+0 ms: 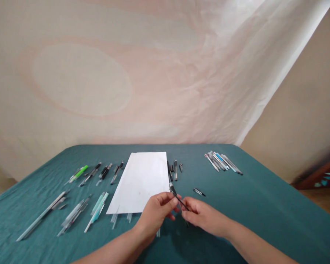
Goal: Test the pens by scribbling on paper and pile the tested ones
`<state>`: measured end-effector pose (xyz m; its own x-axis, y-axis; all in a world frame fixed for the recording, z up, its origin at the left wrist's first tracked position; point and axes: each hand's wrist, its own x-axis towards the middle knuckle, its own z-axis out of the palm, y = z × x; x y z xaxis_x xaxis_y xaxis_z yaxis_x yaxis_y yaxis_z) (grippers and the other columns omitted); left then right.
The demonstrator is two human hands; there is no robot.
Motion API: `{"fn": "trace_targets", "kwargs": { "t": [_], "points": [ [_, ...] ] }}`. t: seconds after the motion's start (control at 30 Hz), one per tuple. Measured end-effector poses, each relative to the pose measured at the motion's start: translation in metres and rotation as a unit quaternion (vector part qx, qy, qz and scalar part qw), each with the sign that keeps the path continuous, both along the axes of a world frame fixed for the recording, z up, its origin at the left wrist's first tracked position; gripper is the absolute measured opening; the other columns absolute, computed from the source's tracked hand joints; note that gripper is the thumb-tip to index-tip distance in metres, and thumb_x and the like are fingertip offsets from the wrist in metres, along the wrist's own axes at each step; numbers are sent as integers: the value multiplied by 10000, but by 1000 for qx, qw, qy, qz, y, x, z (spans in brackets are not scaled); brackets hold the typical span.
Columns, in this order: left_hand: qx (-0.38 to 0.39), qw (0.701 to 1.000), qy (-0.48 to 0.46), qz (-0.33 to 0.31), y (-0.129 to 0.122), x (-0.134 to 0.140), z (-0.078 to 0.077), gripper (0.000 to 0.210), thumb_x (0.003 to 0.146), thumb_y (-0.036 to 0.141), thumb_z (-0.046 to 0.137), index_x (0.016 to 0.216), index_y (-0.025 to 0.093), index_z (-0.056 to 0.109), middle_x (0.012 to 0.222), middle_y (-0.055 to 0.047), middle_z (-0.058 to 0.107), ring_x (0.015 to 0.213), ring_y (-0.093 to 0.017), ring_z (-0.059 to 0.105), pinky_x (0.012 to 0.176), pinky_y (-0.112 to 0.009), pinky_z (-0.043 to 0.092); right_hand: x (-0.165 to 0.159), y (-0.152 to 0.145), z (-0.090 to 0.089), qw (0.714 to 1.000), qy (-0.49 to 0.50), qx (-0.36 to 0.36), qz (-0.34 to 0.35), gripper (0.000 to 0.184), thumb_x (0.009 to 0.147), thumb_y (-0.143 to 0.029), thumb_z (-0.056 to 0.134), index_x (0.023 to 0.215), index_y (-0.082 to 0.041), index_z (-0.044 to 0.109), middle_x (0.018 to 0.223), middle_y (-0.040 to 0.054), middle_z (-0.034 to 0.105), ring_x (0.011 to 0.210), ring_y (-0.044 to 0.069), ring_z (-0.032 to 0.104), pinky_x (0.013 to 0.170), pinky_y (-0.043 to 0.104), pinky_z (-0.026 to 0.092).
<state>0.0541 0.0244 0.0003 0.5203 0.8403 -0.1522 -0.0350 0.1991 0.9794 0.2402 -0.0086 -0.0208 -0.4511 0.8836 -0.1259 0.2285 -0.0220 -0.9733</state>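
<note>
My left hand (161,207) and my right hand (202,214) meet at the lower right corner of a white sheet of paper (143,179). Both are closed in a pinch on a slim dark pen part (173,190), which slants between the fingertips. Its exact kind is blurred, and the fingers cover some of it. Just beyond my hands lie a few small black and clear pen pieces (175,170), along the sheet's right edge. A short dark pen cap (200,192) rests on the cloth to the right.
A pile of pens (222,161) lies at the back right. On the left, taken-apart pens sit in small groups: a green one (79,173), black ones (106,171), clear tubes (74,214), turquoise ones (97,209) and a long grey one (42,215). Green cloth (250,220) covers the table.
</note>
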Motion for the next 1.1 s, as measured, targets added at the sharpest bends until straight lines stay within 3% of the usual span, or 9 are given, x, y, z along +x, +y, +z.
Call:
{"fn": "trace_targets", "kwargs": {
  "t": [0.13,0.27,0.4,0.47,0.73,1.1],
  "points": [
    [-44,998,-35,-1,1,-5,-1,364,827,512,506,850,149,500,816,-71,650,749,-155,614,642,-263,477,1,2,1,998,59,-20,-27,341,909,-504,392,797,-189,454,625,-48,391,552,91,350,536,217,310],
    [-122,987,-51,-89,-4,-6,-4,339,837,499,492,903,171,434,816,-64,661,600,-142,628,574,-272,466,19,9,9,987,102,29,-119,395,918,-485,392,776,-158,563,747,16,490,685,124,432,662,263,364],
    [-138,977,-35,-160,-11,0,-13,325,802,444,563,904,161,438,786,-64,656,598,-155,645,555,-262,458,31,18,5,963,194,-31,-184,340,870,-480,498,806,-155,574,647,-20,408,562,94,359,519,225,295],
    [-126,976,-24,-177,-14,3,-17,319,790,423,583,895,154,449,771,-61,652,596,-155,647,543,-252,450,31,19,4,948,245,-38,-199,294,851,-457,543,828,-164,559,673,-17,424,572,93,384,507,219,286],
    [-115,977,-8,-179,-17,6,-17,297,788,406,582,878,152,458,750,-52,650,584,-147,644,544,-247,448,23,13,10,959,227,-33,-164,288,830,-462,573,812,-177,534,686,-9,498,571,97,439,522,230,308],
    [-111,973,-42,-195,-18,4,-18,253,820,362,558,890,142,456,773,-63,648,609,-147,650,569,-251,446,28,15,4,953,253,-55,-159,252,858,-417,554,816,-170,533,676,-14,502,564,88,438,533,228,300]
  ]
}}
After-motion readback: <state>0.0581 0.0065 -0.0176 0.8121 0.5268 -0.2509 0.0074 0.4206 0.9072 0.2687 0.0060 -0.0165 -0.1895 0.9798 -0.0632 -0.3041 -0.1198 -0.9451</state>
